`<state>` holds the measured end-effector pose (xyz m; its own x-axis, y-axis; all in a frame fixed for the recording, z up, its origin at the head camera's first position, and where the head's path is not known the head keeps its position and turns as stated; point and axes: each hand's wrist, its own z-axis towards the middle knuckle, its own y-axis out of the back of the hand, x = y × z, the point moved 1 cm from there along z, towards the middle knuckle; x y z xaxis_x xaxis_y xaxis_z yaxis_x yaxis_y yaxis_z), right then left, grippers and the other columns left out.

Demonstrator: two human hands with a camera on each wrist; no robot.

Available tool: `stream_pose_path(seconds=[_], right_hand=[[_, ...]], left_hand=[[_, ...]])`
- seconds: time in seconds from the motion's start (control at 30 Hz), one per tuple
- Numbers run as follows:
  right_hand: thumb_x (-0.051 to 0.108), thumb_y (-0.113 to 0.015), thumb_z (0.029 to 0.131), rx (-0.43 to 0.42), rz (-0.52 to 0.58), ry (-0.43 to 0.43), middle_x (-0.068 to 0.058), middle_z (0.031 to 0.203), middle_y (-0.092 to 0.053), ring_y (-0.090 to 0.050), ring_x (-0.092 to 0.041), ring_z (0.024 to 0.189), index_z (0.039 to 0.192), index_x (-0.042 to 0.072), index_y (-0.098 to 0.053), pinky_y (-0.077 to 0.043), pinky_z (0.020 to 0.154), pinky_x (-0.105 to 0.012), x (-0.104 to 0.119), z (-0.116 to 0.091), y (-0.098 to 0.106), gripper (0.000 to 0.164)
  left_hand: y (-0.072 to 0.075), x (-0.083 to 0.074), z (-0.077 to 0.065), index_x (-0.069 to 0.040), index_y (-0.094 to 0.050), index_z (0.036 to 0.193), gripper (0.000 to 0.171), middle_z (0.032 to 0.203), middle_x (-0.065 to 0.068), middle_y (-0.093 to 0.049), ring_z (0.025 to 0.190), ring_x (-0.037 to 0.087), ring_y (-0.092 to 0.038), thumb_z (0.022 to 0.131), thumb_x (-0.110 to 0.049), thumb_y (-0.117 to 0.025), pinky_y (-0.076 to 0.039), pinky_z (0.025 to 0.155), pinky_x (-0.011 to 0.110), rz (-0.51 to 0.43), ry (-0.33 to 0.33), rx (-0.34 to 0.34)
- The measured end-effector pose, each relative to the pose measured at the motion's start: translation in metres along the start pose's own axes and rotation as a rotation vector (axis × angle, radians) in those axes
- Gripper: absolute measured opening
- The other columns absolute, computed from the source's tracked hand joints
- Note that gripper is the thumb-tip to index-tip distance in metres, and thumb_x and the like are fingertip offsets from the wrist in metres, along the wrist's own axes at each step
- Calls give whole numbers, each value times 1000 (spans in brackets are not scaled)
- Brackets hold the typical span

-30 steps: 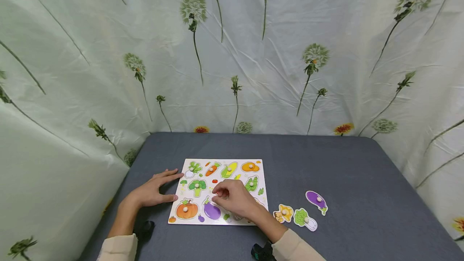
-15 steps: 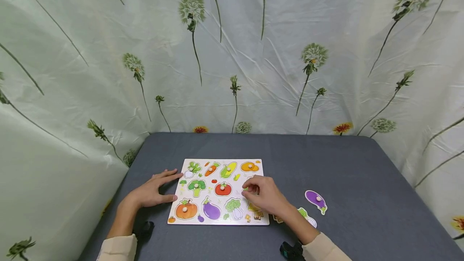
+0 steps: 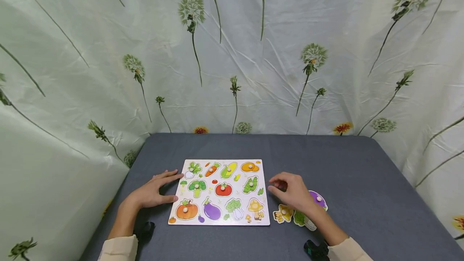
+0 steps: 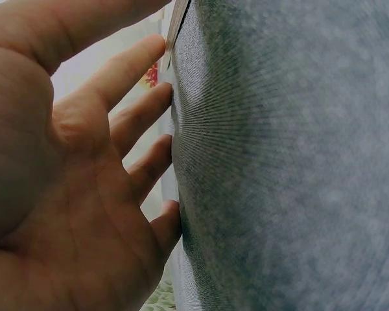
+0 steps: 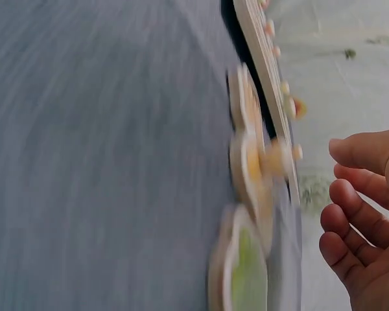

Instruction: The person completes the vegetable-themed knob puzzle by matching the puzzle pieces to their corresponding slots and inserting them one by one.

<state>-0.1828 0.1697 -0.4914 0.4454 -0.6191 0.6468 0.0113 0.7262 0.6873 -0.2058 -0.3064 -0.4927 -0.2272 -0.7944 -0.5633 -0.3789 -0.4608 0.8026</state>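
Observation:
A white vegetable peg puzzle board (image 3: 232,219) lies on the table. Along its left edge rests my left hand (image 3: 150,191), fingers spread, thumb and fingertips touching the edge; the left wrist view shows the fingers (image 4: 139,129) extended. My right hand (image 3: 295,192) hovers just right of the board with loosely bent fingers and nothing between them. Below it lie a mushroom piece (image 3: 284,213), a bok choy piece (image 3: 299,217) partly covered by the forearm, and a purple eggplant piece (image 3: 317,198), also partly covered. In the right wrist view, the mushroom piece's knob (image 5: 277,157) is near the fingers.
Knobbed pieces, such as the tomato (image 3: 223,189) and pumpkin (image 3: 186,210), sit in the board. Knobless pictures of an eggplant (image 3: 212,210), a bok choy (image 3: 235,208) and a mushroom (image 3: 255,206) show in the front row. A grey cloth (image 3: 348,164) covers the table; flowered curtain (image 3: 253,63) stands behind.
My right hand has moved right, from over the tomato, past the pea pod piece, to off the board's right side, uncovering both. The left hand has stayed at the left edge.

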Motion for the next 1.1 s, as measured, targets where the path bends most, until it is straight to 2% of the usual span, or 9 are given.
stream_pose_path(seconds=[0.33,0.53,0.73,0.9,1.1], right_hand=[[17,-83,87,-62,-124,-106,11,82,-64,-54,2,70,98,14,-78,-48,62,-22,-36,-23,45,12],[18,-82,88,-46,-137,-167,10,87,-68,-56,2,73,100,15,-78,-48,63,-22,-53,-38,65,14],[18,-84,86,-46,-161,-173,8,93,-71,-61,4,79,101,15,-78,-53,67,-23,-65,-50,78,16],[15,-84,85,-52,-174,-173,8,89,-69,-56,5,74,99,14,-78,-49,63,-22,-72,-58,83,15],[17,-82,87,-5,-126,-108,14,85,-65,-52,4,69,100,17,-78,-44,58,-21,-75,-67,86,13]], left_hand=[[-1,-3,-1,-19,-48,155,83,166,21,-33,155,54,-14,84,-47,-80,-5,118,79,1,27,0],[1,-5,-1,-18,-49,155,83,166,21,-32,155,55,-14,84,-47,-80,-6,117,79,-3,22,-1],[0,-5,-1,-19,-48,155,83,167,21,-32,154,55,-13,84,-48,-80,-6,116,80,-3,27,1],[1,-4,-1,-19,-48,155,83,166,21,-32,154,56,-13,84,-47,-80,-6,117,80,-1,23,1],[0,-4,-1,-20,-48,156,83,166,21,-32,154,56,-14,84,-47,-80,-6,117,80,3,17,-1]])
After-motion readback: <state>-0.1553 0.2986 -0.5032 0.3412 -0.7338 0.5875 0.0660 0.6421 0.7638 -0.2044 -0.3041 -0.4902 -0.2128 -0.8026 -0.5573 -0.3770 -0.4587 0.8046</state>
